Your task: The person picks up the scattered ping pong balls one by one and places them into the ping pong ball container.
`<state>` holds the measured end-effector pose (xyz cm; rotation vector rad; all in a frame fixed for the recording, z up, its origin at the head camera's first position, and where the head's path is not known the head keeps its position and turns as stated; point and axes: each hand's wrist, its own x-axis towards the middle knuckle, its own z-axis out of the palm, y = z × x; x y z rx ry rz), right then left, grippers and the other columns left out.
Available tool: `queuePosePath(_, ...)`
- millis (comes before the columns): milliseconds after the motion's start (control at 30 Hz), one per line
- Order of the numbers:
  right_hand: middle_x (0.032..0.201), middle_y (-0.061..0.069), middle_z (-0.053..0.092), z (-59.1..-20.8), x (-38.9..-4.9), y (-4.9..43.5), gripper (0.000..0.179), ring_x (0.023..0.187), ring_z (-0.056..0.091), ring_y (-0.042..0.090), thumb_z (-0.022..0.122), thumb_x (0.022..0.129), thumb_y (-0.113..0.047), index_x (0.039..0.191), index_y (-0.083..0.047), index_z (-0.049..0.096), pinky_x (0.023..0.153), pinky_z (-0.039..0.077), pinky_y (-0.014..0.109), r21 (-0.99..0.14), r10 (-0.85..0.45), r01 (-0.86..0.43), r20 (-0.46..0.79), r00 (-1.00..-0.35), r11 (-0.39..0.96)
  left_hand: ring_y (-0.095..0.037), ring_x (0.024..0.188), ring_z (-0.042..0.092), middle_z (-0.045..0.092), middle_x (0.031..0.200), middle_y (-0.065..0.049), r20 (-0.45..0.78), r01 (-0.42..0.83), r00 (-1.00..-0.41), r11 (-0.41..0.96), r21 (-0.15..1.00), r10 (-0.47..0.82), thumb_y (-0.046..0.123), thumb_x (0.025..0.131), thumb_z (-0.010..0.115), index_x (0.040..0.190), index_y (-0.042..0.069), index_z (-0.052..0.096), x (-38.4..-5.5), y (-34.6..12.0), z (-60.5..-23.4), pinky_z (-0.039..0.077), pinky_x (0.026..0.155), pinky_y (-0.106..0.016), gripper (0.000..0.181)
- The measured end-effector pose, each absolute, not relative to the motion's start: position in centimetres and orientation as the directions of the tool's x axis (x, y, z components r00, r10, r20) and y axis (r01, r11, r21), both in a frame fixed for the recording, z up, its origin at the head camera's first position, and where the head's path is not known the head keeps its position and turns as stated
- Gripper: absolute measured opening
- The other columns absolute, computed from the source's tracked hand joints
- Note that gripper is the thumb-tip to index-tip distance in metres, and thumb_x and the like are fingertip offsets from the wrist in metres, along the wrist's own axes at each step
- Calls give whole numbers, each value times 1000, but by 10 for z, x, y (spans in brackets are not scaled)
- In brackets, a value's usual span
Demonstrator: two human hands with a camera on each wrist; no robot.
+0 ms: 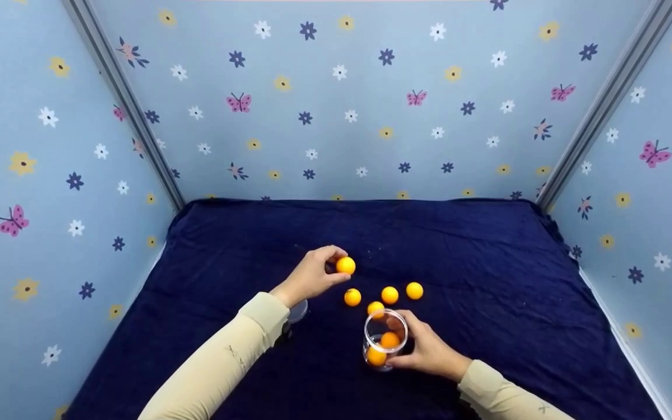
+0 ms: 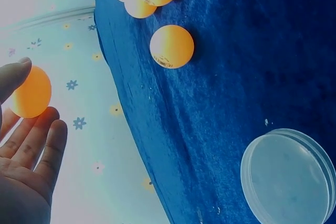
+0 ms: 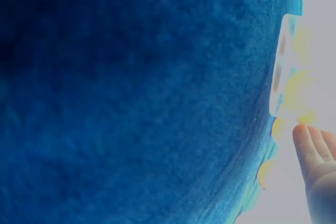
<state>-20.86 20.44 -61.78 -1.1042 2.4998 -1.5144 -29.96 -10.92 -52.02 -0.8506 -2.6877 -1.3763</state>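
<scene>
My left hand [image 1: 314, 272] pinches an orange ping-pong ball [image 1: 346, 265] between thumb and fingers, held above the cloth; the same ball [image 2: 34, 93] shows at the left of the left wrist view. My right hand [image 1: 429, 349] grips a clear plastic jar [image 1: 366, 338] from its right side, its open mouth facing up. Two orange balls [image 1: 377, 356] lie inside the jar. Several loose balls lie on the cloth beyond it, among them one ball [image 1: 353, 297] below my left hand and another ball [image 1: 415, 290] farthest right. The right wrist view is partly washed out by glare.
A round clear lid [image 2: 287, 179] lies on the dark blue cloth [image 1: 487, 280], partly behind my left sleeve [image 1: 225, 350] in the head view. Flower-patterned walls [image 1: 336, 105] enclose the cloth-covered surface at the back and both sides.
</scene>
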Motion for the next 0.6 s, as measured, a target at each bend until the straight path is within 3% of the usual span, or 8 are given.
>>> queuePosePath(267,138,27,69,-618,-208,203,88,125,69,45,100,80,-25,146,7,52,111,57,34,-777,-569,-558,329,-754,290,-22,102,71,74,119,-10,266,503,-833,464,729,485,13,98,83,128,4,71,-295,-106,-519,62,88,-39,34)
queuePosePath(600,141,22,68,-619,-207,203,87,127,69,42,100,79,-25,145,6,53,112,54,30,-761,-555,-572,345,-757,306,-24,100,72,74,118,-11,275,531,-804,429,731,527,14,98,83,127,5,70,-287,-99,-513,64,87,-46,33)
